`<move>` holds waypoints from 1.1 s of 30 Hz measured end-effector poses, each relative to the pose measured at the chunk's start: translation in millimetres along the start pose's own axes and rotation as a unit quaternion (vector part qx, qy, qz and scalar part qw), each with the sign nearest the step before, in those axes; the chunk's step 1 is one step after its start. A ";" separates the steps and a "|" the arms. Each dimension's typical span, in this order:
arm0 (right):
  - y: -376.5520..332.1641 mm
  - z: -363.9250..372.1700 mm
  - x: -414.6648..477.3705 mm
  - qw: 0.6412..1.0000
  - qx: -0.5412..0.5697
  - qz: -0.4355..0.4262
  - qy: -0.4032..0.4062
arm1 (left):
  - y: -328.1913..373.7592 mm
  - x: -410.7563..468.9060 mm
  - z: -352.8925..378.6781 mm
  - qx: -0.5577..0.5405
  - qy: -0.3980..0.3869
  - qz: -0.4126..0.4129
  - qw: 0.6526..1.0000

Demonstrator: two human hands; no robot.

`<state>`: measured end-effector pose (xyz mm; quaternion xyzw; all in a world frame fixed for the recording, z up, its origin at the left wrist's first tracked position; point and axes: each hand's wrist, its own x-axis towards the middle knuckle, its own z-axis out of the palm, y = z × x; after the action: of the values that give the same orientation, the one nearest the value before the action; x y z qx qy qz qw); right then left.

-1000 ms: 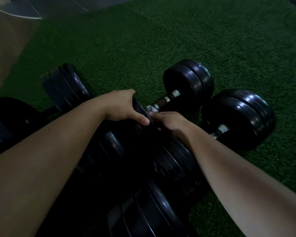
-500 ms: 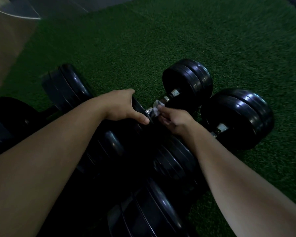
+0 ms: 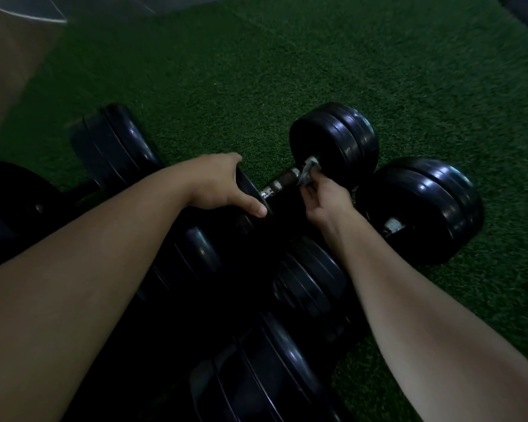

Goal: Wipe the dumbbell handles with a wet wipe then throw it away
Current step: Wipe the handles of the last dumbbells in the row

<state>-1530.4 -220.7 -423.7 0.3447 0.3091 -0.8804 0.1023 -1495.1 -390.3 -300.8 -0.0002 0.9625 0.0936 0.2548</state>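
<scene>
Green turf (image 3: 287, 71) carries several black dumbbells (image 3: 421, 208). On one, the left hand (image 3: 223, 185) grips the near plate (image 3: 250, 190), steadying it, while the right hand (image 3: 323, 199) pinches the wet wipe (image 3: 308, 173) around the handle (image 3: 282, 181) at its far end. Wiping looks underway; the next move probably calls for a firm stroke nearward along the bar.

dim, underexposed view; faint glints on black plates (image 3: 342, 141); wide-angle bending at edges.
</scene>
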 end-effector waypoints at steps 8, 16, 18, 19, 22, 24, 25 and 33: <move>-3.2 -6.3 -14.8 0.998 -0.053 -0.039 -0.010 | -3.2 2.2 0.3 -0.005 -0.006 0.002 1.000; -12.8 -3.4 -32.7 0.758 -0.502 -0.410 -0.076 | -3.7 3.4 0.3 -0.004 -0.011 0.014 1.000; -15.8 -0.6 -31.6 0.617 -0.620 -0.474 -0.098 | -3.5 3.3 -0.1 -0.005 -0.012 0.015 1.000; -17.6 -0.8 -28.7 0.539 -0.682 -0.482 -0.108 | -3.6 3.2 0.0 -0.007 -0.012 0.017 1.000; -28.3 -8.2 -16.4 0.397 -0.799 -0.428 -0.146 | -3.6 2.2 -0.1 -0.014 -0.009 0.024 1.000; -37.8 -12.4 -10.5 0.371 -0.818 -0.407 -0.165 | -3.3 1.5 0.1 -0.016 -0.008 0.026 0.999; -42.0 -12.8 -8.5 0.356 -0.828 -0.401 -0.164 | -3.2 1.4 0.1 -0.017 -0.008 0.026 0.999; -36.8 -11.8 -14.3 0.421 -0.789 -0.408 -0.181 | -4.3 1.0 0.7 -0.022 -0.002 0.029 0.999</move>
<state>-1527.8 -184.9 -403.4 -0.2215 0.9473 -0.2312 0.0117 -1495.4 -394.3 -302.7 0.0226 0.9592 0.1226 0.2538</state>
